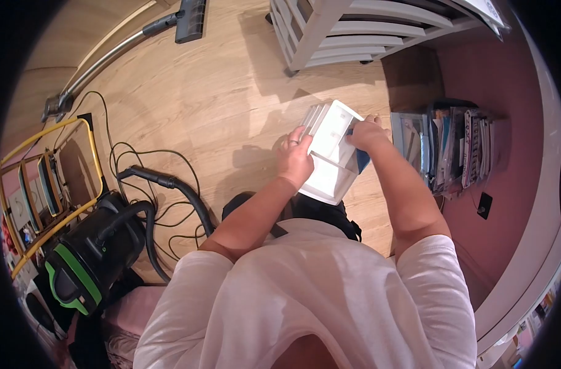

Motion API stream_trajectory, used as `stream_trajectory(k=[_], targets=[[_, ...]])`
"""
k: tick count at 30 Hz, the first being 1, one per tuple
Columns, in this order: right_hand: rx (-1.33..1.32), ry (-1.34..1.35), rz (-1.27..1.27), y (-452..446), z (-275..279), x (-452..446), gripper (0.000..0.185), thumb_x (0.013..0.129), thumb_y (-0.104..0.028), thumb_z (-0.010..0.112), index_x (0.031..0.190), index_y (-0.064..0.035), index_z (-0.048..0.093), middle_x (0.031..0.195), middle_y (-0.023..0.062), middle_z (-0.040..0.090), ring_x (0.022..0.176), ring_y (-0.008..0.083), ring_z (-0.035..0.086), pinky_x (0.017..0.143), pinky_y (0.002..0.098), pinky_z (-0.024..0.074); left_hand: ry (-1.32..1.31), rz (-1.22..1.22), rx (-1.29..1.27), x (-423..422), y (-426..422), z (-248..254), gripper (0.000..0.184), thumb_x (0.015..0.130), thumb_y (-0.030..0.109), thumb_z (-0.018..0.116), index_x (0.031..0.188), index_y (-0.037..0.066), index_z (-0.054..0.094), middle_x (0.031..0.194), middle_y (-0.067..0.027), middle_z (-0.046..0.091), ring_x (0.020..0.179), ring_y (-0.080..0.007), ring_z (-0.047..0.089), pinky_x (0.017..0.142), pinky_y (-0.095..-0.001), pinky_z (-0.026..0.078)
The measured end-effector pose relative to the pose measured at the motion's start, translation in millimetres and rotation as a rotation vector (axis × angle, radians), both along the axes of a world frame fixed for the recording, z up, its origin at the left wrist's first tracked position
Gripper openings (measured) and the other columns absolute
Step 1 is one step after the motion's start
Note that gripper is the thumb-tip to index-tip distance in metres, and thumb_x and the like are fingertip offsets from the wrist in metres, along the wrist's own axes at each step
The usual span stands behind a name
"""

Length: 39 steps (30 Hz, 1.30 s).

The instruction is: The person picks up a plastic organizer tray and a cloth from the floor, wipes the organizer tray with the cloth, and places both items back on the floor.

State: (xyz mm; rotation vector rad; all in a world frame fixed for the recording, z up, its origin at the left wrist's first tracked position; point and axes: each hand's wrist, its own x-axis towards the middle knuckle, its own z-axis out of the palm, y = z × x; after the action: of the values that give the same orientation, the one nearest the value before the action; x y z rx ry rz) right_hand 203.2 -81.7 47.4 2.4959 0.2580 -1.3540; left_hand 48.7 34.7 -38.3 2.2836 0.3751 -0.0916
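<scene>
A white plastic container point(326, 182) with inner compartments is tilted in front of my body, above the wooden floor. My left hand point(296, 161) grips its left side, fingers wrapped over the edge. At its upper right side is my right hand point(368, 133), with the fingers bent near the rim. Just below that hand, a dark blue item point(362, 160) shows along the container's right edge. Whether my right hand holds the blue item or the container's rim cannot be made out.
A black and green vacuum cleaner point(78, 277) stands at the left, its hose point(191, 200) and cables on the floor. A white slatted rack point(379, 27) stands at the top. Upright books and folders point(455, 147) line the pink wall at the right.
</scene>
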Motion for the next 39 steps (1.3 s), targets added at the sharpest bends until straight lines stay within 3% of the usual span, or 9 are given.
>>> stream_trajectory(k=[4, 9, 12, 16, 19, 22, 25, 28, 39], targets=[[0.567, -0.071, -0.041, -77, -19, -13, 0.039, 0.085, -0.032, 0.056, 0.115, -0.0075, 0.060, 0.142, 0.0107, 0.031, 0.131, 0.0286, 0.025, 0.102, 0.0457, 0.0271, 0.041, -0.034, -0.013, 0, -3, -1, 0.040, 0.068, -0.002, 0.052, 0.105, 0.013, 0.052, 0.132, -0.0086, 0.039, 0.119, -0.0325, 0.040, 0.090, -0.0554, 0.034], [0.939, -0.028, -0.991, -142, 7, -53, 0.037, 0.079, -0.028, 0.067, 0.109, -0.0070, 0.062, 0.129, 0.0120, 0.045, 0.099, 0.0288, 0.057, 0.084, 0.0336, 0.0458, 0.134, -0.043, -0.067, 4, 1, 10, 0.040, 0.069, -0.002, 0.049, 0.107, 0.013, 0.050, 0.134, -0.0097, 0.038, 0.125, -0.0334, 0.033, 0.095, -0.0642, 0.025], [0.724, -0.414, -0.153, -97, 19, -51, 0.034, 0.084, -0.027, 0.061, 0.112, -0.0080, 0.060, 0.117, 0.0127, 0.053, 0.087, 0.0298, 0.062, 0.075, 0.0340, 0.0494, 0.181, -0.057, -0.052, 7, 1, 14, 0.039, 0.070, -0.001, 0.049, 0.106, 0.013, 0.049, 0.135, -0.0100, 0.036, 0.126, -0.0342, 0.032, 0.095, -0.0679, 0.021], [0.040, -0.252, 0.285, -38, 1, -22, 0.047, 0.086, -0.031, 0.053, 0.128, -0.0100, 0.047, 0.111, 0.0153, 0.058, 0.097, 0.0282, 0.061, 0.077, 0.0380, 0.0503, 0.201, -0.060, -0.047, 7, 2, 17, 0.037, 0.071, -0.001, 0.049, 0.105, 0.013, 0.050, 0.136, -0.0100, 0.035, 0.127, -0.0345, 0.031, 0.096, -0.0690, 0.020], [-0.131, -0.003, 0.254, -19, -18, -3, 0.040, 0.092, -0.028, 0.040, 0.122, -0.0052, 0.051, 0.114, 0.0162, 0.058, 0.097, 0.0304, 0.061, 0.079, 0.0363, 0.0497, 0.186, -0.054, -0.052, 5, 2, 17, 0.036, 0.072, 0.000, 0.050, 0.105, 0.013, 0.051, 0.135, -0.0092, 0.035, 0.127, -0.0342, 0.031, 0.096, -0.0692, 0.020], [-0.042, -0.268, -0.509, -19, -50, -6, 0.037, 0.091, -0.026, 0.043, 0.119, -0.0040, 0.052, 0.111, 0.0140, 0.061, 0.094, 0.0294, 0.063, 0.079, 0.0371, 0.0505, 0.180, -0.039, -0.074, 6, 1, 17, 0.035, 0.072, -0.001, 0.050, 0.104, 0.014, 0.052, 0.135, -0.0084, 0.035, 0.127, -0.0340, 0.031, 0.095, -0.0694, 0.021], [-0.265, 0.051, 0.409, -9, -47, 2, 0.037, 0.087, -0.022, 0.050, 0.119, -0.0037, 0.053, 0.107, 0.0131, 0.063, 0.092, 0.0289, 0.064, 0.078, 0.0374, 0.0513, 0.178, -0.036, -0.087, 7, 2, 17, 0.035, 0.072, -0.001, 0.050, 0.103, 0.014, 0.052, 0.135, -0.0079, 0.034, 0.127, -0.0343, 0.030, 0.095, -0.0693, 0.021], [-0.208, 0.057, 0.422, 0, -24, 2, 0.040, 0.081, -0.016, 0.055, 0.119, -0.0051, 0.054, 0.109, 0.0134, 0.063, 0.095, 0.0272, 0.063, 0.077, 0.0355, 0.0518, 0.145, -0.029, -0.047, 4, 0, 14, 0.038, 0.071, 0.000, 0.054, 0.106, 0.013, 0.053, 0.134, -0.0093, 0.036, 0.124, -0.0342, 0.033, 0.096, -0.0604, 0.024], [0.594, 0.746, -0.758, -81, -9, -19, 0.047, 0.068, -0.012, 0.067, 0.114, -0.0049, 0.057, 0.090, 0.0022, 0.061, 0.079, 0.0129, 0.059, 0.072, 0.0268, 0.0492, 0.145, -0.027, -0.083, 4, 0, 8, 0.039, 0.072, -0.002, 0.049, 0.107, 0.015, 0.051, 0.138, -0.0096, 0.032, 0.129, -0.0391, 0.028, 0.094, -0.0696, 0.022]])
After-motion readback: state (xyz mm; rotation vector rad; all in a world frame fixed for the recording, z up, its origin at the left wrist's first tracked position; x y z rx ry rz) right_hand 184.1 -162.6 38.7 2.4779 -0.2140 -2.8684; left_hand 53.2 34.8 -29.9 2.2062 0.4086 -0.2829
